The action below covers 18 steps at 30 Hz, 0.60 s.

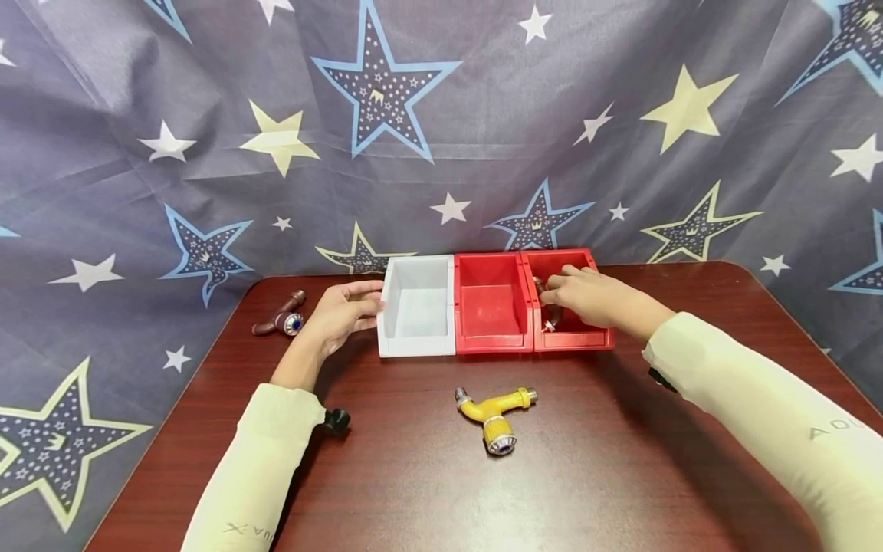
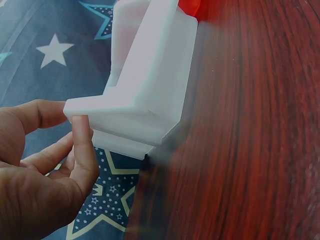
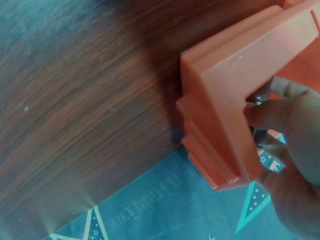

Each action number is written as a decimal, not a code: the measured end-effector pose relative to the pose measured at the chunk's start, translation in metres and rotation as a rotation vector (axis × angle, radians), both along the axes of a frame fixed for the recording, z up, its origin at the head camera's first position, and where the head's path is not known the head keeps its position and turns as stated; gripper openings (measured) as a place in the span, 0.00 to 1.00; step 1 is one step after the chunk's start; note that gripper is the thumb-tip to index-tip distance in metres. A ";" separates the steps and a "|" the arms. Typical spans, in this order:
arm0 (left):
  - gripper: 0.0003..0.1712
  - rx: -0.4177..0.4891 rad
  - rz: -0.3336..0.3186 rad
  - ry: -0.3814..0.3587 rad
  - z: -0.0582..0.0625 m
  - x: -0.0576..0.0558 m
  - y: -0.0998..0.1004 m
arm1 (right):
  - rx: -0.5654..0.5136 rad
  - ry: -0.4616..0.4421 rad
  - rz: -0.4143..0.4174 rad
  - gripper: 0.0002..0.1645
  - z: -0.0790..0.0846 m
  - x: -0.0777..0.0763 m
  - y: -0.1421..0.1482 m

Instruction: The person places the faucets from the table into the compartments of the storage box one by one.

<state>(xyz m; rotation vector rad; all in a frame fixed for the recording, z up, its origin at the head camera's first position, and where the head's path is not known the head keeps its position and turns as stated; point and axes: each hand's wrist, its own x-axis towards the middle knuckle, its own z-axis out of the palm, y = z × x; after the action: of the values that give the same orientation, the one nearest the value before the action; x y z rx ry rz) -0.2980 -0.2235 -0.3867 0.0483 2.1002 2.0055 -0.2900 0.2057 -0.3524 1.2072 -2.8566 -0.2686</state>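
Observation:
My left hand (image 1: 345,313) is at the left side of the white bin (image 1: 417,346), its fingertips (image 2: 82,125) touching the outer wall near the rim. Reaching into the right-hand red bin (image 1: 576,340), my right hand (image 1: 582,293) grips a brown tap (image 1: 553,316). Its fingers partly hide the tap, of which dark parts show between them in the right wrist view. A red bin (image 1: 493,342) stands between the white one and the right-hand one, side by side in a row.
A yellow tap (image 1: 493,408) lies on the dark red wooden table (image 1: 414,475), in front of the bins. Another brown tap (image 1: 279,318) rests near the table's left edge. Behind the bins hangs a grey star-patterned cloth (image 1: 483,169).

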 end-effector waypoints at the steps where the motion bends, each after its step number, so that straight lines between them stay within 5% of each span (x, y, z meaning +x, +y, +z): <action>1: 0.31 -0.002 0.000 0.000 0.000 0.000 0.000 | 0.007 0.003 -0.001 0.23 -0.001 0.000 0.000; 18: 0.32 -0.016 -0.009 0.003 0.000 0.000 0.000 | -0.017 -0.001 -0.050 0.25 -0.007 -0.004 0.004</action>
<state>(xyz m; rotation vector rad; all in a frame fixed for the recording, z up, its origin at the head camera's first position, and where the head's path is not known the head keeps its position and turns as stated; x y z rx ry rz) -0.2980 -0.2236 -0.3872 0.0579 2.1141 1.9847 -0.2936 0.2102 -0.3592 1.1342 -2.8872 -0.2447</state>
